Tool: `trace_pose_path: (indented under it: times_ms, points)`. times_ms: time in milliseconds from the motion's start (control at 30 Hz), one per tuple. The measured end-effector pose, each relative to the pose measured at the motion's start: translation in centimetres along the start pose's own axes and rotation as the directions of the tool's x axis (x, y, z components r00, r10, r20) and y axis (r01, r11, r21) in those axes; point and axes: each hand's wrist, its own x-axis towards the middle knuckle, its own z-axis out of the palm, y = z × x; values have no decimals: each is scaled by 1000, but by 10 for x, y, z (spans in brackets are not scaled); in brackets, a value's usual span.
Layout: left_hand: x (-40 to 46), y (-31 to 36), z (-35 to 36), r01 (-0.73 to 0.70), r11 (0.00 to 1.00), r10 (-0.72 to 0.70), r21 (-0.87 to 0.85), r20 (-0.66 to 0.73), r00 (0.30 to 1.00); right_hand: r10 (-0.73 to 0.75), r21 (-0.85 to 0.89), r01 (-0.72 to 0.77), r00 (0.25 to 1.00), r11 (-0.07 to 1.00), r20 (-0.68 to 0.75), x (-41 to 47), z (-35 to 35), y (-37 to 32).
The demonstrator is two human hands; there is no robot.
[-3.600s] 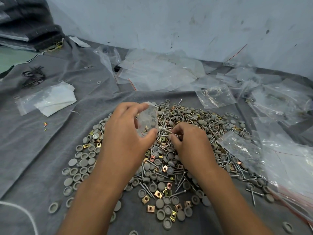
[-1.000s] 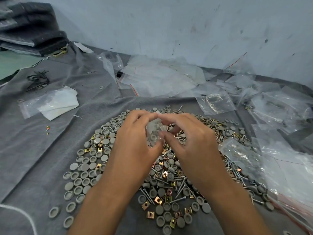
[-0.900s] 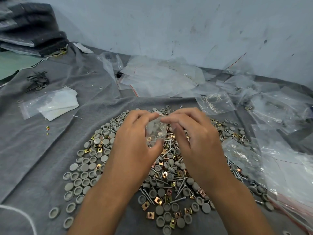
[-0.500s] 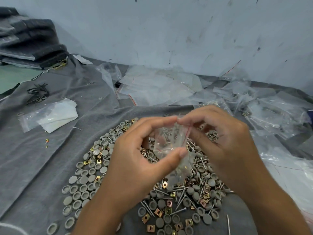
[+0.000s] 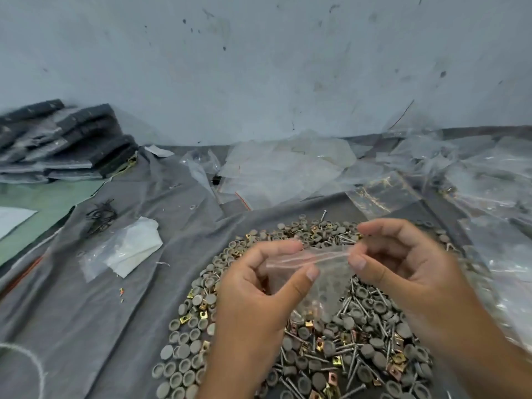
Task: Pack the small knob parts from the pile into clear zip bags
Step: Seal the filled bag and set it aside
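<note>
Item: small clear zip bag (image 5: pixel 322 272), hanging in the air above the pile (image 5: pixel 331 341), a few parts showing dimly in its lower half.

Left hand (image 5: pixel 259 295): pinching the bag's strip at its left end between thumb and forefinger, remaining fingers curling underneath.

Right hand (image 5: pixel 403 272): pinching the same strip at its right end, thumb tip pressing toward the fingers. The two hands are sitting somewhat apart, the strip stretching between them (whether it is sealed cannot be told; the frame is blurring here).

Pile: grey round knob caps, brass square clips and long screws, lying mixed on the grey cloth (image 5: pixel 100 312) directly under both hands.

Also lying about: loose clear bags (image 5: pixel 282 168) near the wall; a bag holding white paper (image 5: pixel 126 251) to the left; folded dark fabric (image 5: pixel 63 139) at far left.
</note>
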Motion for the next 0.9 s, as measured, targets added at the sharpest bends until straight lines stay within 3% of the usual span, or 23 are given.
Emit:
trace_pose_path:
  times_ms: [200,400,900]
  points:
    - [1,-4,4,-41,997,41,59,-4,999,-6,13,6,999,1000,50,-2,8,3]
    - [1,-6,8,-59,998,59,-7,15,998,-43,-119,50,997,992,66,-7,8,2]
    - [0,-2,9,-88,994,89,59,-28,996,-73,-125,82,994,989,78,-9,7,3]
